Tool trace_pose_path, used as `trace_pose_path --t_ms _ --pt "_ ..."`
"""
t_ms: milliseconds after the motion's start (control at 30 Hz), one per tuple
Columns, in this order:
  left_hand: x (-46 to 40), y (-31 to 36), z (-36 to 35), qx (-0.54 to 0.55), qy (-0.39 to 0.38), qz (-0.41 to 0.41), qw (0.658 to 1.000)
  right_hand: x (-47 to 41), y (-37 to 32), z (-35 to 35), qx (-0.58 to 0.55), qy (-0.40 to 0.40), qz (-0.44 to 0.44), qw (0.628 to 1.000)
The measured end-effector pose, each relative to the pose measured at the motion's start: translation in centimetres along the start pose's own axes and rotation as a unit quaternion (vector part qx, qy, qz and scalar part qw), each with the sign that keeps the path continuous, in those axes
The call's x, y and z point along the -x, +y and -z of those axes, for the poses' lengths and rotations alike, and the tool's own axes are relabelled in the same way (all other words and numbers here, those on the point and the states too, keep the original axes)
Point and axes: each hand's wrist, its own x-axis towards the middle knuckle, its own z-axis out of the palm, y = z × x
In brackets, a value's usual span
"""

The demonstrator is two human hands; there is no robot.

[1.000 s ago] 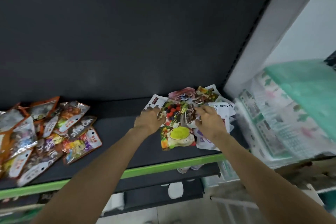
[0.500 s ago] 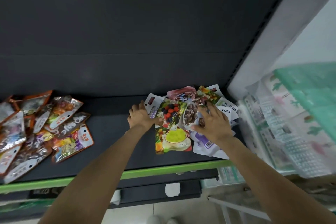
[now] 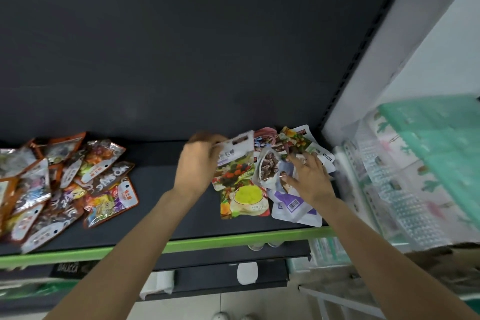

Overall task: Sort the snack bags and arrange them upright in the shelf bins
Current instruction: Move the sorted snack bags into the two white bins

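Dark shelf (image 3: 155,205) with a green front lip carries two heaps of snack bags. We take the berry bag (image 3: 235,163) as landmark: it lies tilted, long axis running front to back, atop the right heap (image 3: 272,179). Our left hand (image 3: 198,163) sits at its left edge, fingers curled pinching its top corner. Our right hand (image 3: 307,179) lies just right of it, fingers spread flat on neighbouring bags. Far left of it: the orange heap (image 3: 65,187). We judge the left hand nearer for the lift.
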Motion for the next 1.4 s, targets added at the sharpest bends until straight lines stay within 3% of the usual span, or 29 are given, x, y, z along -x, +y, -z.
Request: trace_pose_path --t_ms 133,233,500,667,900,1067,1400 --pt "-0.2 3.1 -1.0 -0.034 -0.016 -0.06 0.997 1.0 0.8 0.4 -0.065 0.043 -0.083 0.993" --pt "-0.2 3.6 -1.4 -0.037 0.001 -0.056 0.998 1.4 1.0 1.2 -0.197 0.077 -0.133 0.968" --pt "-0.7 3.2 1.1 -0.045 -0.001 -0.02 0.999 1.5 -1.7 5.6 -0.333 0.127 -0.046 0.933" --pt "1.0 1.2 5.2 -0.008 0.038 0.015 0.999 2.2 -6.5 8.5 -0.32 0.113 0.105 0.935" --pt "4.8 -2.5 14.4 0.026 0.123 0.066 0.99 3.6 -16.2 9.7 -0.273 0.146 0.207 0.928" --pt "8.7 -6.8 21.5 0.036 0.176 0.107 0.978 5.5 -24.9 8.8 -0.274 0.115 0.26 0.919" --pt "19.2 -21.0 38.5 0.021 0.225 0.163 0.96 12.5 -47.8 3.0 -0.223 0.127 0.355 0.899"
